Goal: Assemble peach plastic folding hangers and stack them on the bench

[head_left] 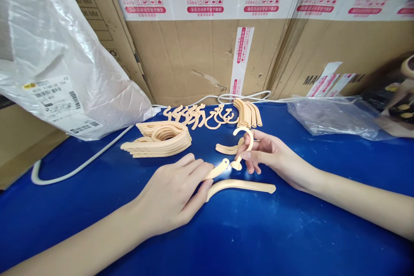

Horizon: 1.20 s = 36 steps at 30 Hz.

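My left hand [179,192] is closed around a cream plastic hanger arm [217,170], whose end with a small hole sticks out past my fingers. Between the thumb and fingers of my right hand [267,151] is a cream hanger hook [249,138], its curve upward and its base close to that holed end. Whether the two parts touch I cannot tell. Another curved hanger arm [246,185] lies on the blue table just below, partly behind my left thumb. Behind my right fingers rests a further curved piece [226,149], partly hidden.
A stack of cream hanger pieces [161,140] lies left of centre. Several loose hooks [187,114] and a bundle of curved arms [247,113] are behind. A white plastic bag [64,51], cable [80,177], clear bag [326,116] and cardboard boxes [194,51] border the blue table [258,237].
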{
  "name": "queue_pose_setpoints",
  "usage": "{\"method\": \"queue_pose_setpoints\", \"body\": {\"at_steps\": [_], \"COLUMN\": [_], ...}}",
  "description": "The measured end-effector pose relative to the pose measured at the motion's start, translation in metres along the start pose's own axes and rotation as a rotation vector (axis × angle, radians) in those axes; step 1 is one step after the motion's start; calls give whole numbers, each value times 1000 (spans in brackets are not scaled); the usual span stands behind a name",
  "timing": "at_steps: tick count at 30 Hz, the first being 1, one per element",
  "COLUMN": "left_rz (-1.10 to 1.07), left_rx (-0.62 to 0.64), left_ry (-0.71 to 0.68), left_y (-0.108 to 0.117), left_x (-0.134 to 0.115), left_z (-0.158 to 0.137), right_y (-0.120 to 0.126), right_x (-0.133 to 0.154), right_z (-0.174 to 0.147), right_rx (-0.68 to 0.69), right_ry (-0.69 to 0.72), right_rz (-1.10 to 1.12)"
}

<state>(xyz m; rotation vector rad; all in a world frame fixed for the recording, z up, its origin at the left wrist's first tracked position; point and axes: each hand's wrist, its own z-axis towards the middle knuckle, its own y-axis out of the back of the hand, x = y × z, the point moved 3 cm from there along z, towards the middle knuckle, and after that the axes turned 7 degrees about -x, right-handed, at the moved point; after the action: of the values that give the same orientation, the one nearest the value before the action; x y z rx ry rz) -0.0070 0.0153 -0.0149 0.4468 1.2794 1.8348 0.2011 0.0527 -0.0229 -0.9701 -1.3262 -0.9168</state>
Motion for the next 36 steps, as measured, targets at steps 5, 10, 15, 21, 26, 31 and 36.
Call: {"method": "queue_pose_setpoints", "body": {"at_steps": [5, 10, 15, 21, 26, 31, 36], "left_rz": [22, 23, 65, 60, 94, 212, 345], "left_rx": [6, -5, 1, -23, -57, -93, -102], "left_ry": [-63, -105, -110, -107, -134, -181, -246], "left_y": [-1, -2, -6, -7, -7, -7, -5], "left_x": [-1, -1, 0, 0, -2, -6, -11], "left_z": [4, 4, 2, 2, -1, -2, 0], "right_y": [2, 5, 3, 2, 2, 1, -1], "right_x": [-1, -2, 0, 0, -1, 0, 0], "right_z": [-1, 0, -1, 0, 0, 0, -1], "right_rx": [-16, -35, -11, 24, 58, 95, 90], "right_ry": [-24, -33, -39, -70, -58, -62, -47], "right_rz": [17, 16, 38, 57, 39, 14, -15]}}
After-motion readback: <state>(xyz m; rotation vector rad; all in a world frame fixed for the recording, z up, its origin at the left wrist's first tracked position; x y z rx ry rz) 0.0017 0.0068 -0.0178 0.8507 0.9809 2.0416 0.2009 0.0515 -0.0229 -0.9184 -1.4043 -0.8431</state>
